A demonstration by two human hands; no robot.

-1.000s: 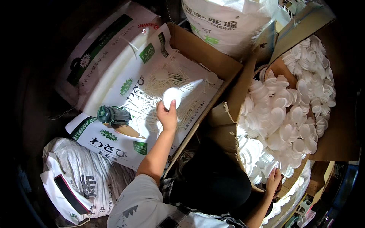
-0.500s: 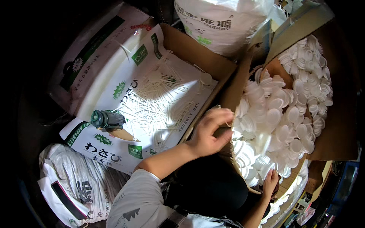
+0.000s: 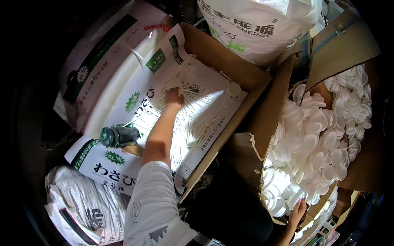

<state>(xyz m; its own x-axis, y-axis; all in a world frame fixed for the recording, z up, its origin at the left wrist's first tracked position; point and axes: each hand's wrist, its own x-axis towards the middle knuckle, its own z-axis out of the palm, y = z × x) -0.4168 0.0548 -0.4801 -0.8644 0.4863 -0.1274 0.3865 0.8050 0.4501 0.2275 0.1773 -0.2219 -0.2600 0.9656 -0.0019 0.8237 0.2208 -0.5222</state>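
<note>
My left hand is in the pile of thin white sticks on the printed sheet. Its fingers are curled down among the sticks and partly in shadow. Whatever they grip cannot be made out. At the lower right, my right hand is at the near edge of the carton of white discs. Its fingers are closed on the rim of a white round disc. Many more such discs lie heaped in the carton beyond it.
A green-lidded bottle lies on the sheet, left of the sticks. The open carton has raised flaps and a torn near edge. White sacks stand behind, and another woven sack sits at the lower left.
My left hand has moved from the disc carton's edge leftward and away from me into the stick pile. My right hand stays at the discs. The view has shifted slightly.
</note>
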